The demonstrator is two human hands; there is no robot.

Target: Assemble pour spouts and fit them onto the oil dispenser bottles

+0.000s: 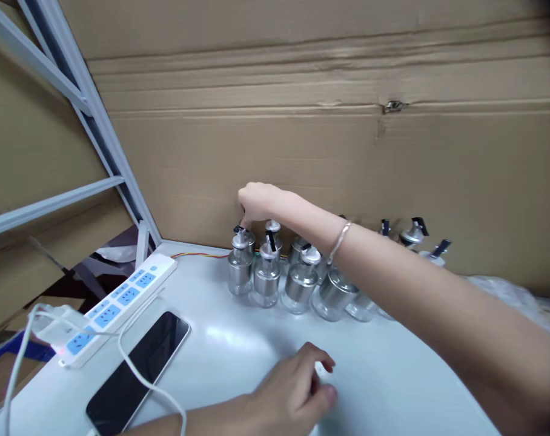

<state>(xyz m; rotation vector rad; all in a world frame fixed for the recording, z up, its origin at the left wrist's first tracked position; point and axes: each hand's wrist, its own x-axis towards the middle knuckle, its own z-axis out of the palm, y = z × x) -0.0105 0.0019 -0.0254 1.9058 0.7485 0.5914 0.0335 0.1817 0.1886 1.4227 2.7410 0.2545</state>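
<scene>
My right hand (259, 201) reaches across to the left end of a cluster of clear glass bottles with metal bands and silver tops. Its fingers are closed, the thumb pointing down at the black-tipped top of the leftmost bottle (240, 269); the other fingertips are hidden behind the hand. Beside that one stand a second bottle (266, 281) and a third bottle (300, 287), both upright. My left hand (297, 387) hovers low over the white table (220, 375), thumb and curled index finger apart, with nothing clearly visible between them.
A white power strip (120, 306) with a plugged-in charger (59, 324) lies along the table's left side. Next to it is a black-screened phone (141, 375), a white cable (136, 369) crossing it. Cardboard (302, 151) walls the back; a metal frame (102, 133) stands left.
</scene>
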